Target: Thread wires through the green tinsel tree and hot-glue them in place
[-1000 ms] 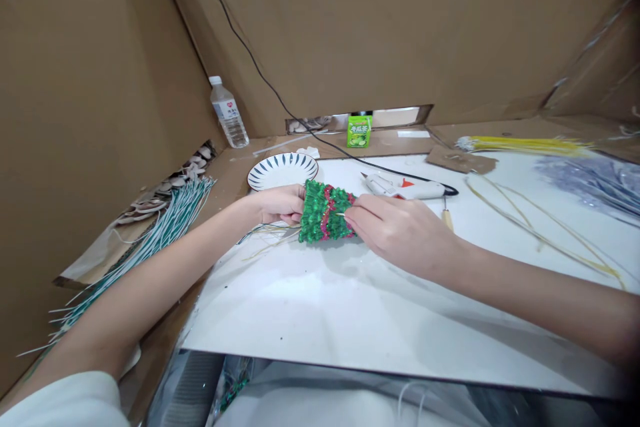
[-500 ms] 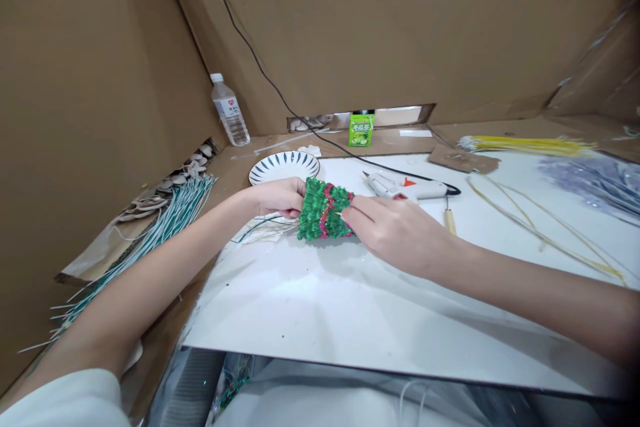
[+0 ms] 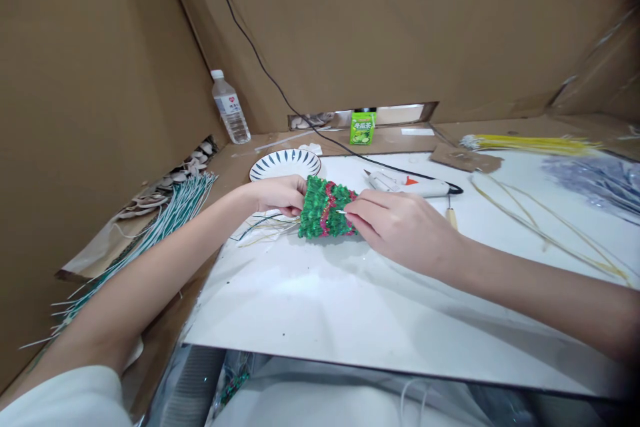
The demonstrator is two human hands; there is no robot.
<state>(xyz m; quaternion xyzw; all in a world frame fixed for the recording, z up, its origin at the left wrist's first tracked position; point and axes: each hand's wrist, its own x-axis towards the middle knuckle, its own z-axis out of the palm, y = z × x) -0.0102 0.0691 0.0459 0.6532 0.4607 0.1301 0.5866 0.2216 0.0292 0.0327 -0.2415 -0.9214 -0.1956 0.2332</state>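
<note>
A green, bumpy, glittery piece with red-pink bands (image 3: 315, 213), shaped like a small Christmas tree on its side, is held just above the white tabletop. My left hand (image 3: 283, 195) is closed round its wide left end; part of the fingers is hidden behind it. My right hand (image 3: 395, 223) is closed in a pinch at the narrower right side. From its fingertips a small thin pale tip (image 3: 341, 211) points left against the green surface. What the rest of that pale thing looks like is hidden by the fingers.
Behind the hands are a striped plate (image 3: 285, 163), a hot glue gun (image 3: 410, 185) with a black cord, and a wooden-handled tool (image 3: 451, 217). Loose wires (image 3: 263, 225) lie by my left hand. Green-white wires (image 3: 165, 233) are at left, yellow ones (image 3: 530, 144) at right. A water bottle (image 3: 231, 110) stands behind.
My right hand has shifted slightly right and up, its fingertips drawn back a little from the green piece. The pale tip shows more. My left hand keeps its hold.
</note>
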